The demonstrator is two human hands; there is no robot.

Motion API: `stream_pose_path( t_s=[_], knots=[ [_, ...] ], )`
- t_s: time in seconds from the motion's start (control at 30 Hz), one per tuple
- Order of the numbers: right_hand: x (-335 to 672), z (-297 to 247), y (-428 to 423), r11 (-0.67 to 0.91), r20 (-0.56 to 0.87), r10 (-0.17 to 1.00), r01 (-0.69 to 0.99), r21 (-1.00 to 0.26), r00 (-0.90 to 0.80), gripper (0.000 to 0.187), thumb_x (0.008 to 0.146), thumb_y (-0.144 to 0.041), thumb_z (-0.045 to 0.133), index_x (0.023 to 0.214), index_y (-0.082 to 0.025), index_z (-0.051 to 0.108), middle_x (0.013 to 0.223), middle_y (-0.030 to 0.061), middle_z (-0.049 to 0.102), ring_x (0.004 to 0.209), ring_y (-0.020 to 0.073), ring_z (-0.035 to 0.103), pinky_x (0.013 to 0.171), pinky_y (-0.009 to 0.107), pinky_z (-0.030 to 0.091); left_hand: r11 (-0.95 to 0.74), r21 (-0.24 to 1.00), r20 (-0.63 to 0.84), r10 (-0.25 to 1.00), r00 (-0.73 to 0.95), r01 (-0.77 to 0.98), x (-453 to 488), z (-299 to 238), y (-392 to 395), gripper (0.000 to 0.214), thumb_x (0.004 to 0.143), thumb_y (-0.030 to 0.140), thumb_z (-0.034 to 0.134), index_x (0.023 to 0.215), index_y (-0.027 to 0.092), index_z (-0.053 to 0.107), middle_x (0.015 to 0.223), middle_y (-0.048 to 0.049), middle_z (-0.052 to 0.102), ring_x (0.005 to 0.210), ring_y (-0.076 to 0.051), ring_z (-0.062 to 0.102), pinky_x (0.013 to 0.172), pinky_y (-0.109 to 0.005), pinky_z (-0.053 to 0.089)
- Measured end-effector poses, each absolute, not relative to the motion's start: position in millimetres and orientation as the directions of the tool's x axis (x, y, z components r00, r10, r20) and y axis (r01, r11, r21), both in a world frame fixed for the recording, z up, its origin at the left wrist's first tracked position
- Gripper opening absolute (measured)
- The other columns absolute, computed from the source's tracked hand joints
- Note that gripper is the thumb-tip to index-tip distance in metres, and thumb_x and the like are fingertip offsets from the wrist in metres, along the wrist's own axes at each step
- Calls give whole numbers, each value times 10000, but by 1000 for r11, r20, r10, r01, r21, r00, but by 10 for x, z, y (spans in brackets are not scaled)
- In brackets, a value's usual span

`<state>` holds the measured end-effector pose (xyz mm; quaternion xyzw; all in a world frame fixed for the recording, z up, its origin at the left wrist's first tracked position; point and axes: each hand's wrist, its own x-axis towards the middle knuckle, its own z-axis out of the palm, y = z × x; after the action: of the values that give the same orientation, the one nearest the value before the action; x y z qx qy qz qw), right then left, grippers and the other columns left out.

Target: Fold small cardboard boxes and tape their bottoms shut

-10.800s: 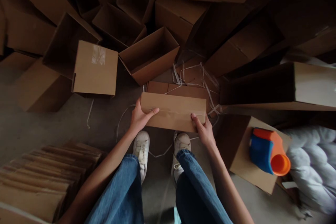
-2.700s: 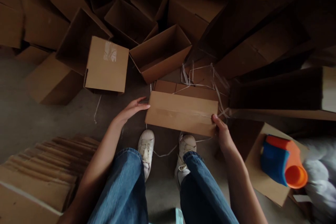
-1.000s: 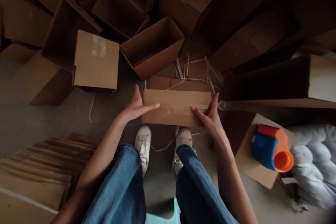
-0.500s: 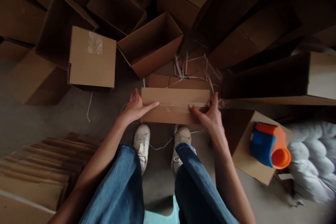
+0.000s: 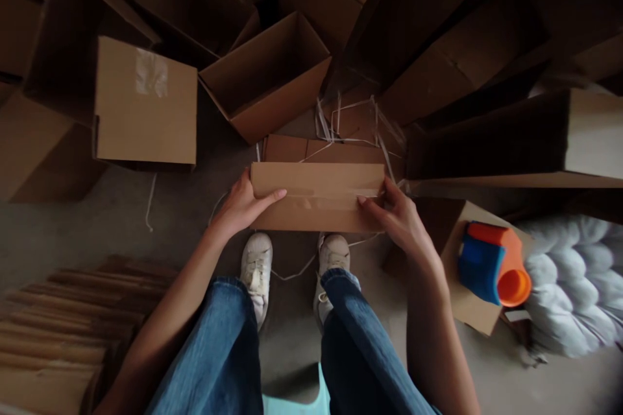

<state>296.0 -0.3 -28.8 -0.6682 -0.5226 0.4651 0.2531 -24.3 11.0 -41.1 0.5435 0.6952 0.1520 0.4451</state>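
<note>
A long brown cardboard box (image 5: 318,198) with a strip of clear tape along its middle seam sits just above my white shoes. My left hand (image 5: 241,206) grips its left end, thumb laid flat on the top face. My right hand (image 5: 396,214) holds the right end, fingers curled over the edge and the thumb pressing on the tape. Below the box lie flat cardboard pieces (image 5: 311,148) and loose white strapping (image 5: 350,126).
An orange and blue tape dispenser (image 5: 491,262) rests on a box at my right, beside a grey quilted cushion (image 5: 572,285). Open and taped boxes (image 5: 146,100) crowd the floor ahead. Flattened cartons (image 5: 63,331) are stacked at the lower left.
My left hand came back onto the box's left end. My right thumb slid along the tape toward the right end. The view shifted slightly.
</note>
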Motion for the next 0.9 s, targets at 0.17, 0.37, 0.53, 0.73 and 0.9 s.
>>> stream_pose_path(
  t_s=[0.17, 0.37, 0.53, 0.73, 0.9],
  knots=[
    [3091, -238, 34, -324, -391, 917, 433, -841, -74, 528, 849, -474, 652, 1318, -235, 609, 1214, 51, 705, 1148, 277, 636, 999, 433, 512, 406, 674, -498, 867, -26, 617, -218, -371, 105, 749, 736, 640, 689, 1329, 230, 486, 1338, -131, 587, 1274, -330, 528, 1043, -465, 419],
    [3191, -262, 47, -424, -443, 896, 371, -826, 36, 518, 811, -537, 673, 1281, -319, 662, 1292, -15, 675, 1314, 321, 533, 1123, 513, 412, 399, 707, -475, 879, -26, 584, -197, -350, 97, 727, 734, 630, 701, 1316, 236, 516, 1333, -122, 601, 1255, -331, 550, 1051, -464, 425],
    [3044, -460, -75, -494, -483, 869, 208, -844, 105, 682, 852, -623, 540, 1460, -319, 489, 1396, 3, 605, 1339, 299, 515, 1101, 502, 435, 429, 741, -483, 875, -32, 517, -197, -407, 109, 697, 715, 603, 735, 1281, 238, 556, 1294, -111, 640, 1221, -325, 584, 1028, -463, 452],
    [2987, -607, -96, -507, -488, 861, 169, -845, 141, 841, 856, -667, 438, 1582, -289, 241, 1482, 47, 519, 1318, 332, 525, 1044, 538, 458, 520, 803, -541, 841, -10, 291, -123, -459, 134, 659, 665, 572, 785, 1190, 207, 626, 1212, -113, 695, 1153, -323, 631, 982, -475, 497],
    [3123, -667, -25, -523, -500, 850, 158, -837, 164, 794, 845, -583, 478, 1552, -260, 313, 1469, 68, 531, 1303, 326, 539, 1034, 543, 457, 553, 802, -559, 828, -44, 227, -89, -532, 150, 752, 625, 527, 829, 1258, 201, 588, 1220, -127, 686, 1160, -319, 630, 1000, -488, 491]
  ],
)
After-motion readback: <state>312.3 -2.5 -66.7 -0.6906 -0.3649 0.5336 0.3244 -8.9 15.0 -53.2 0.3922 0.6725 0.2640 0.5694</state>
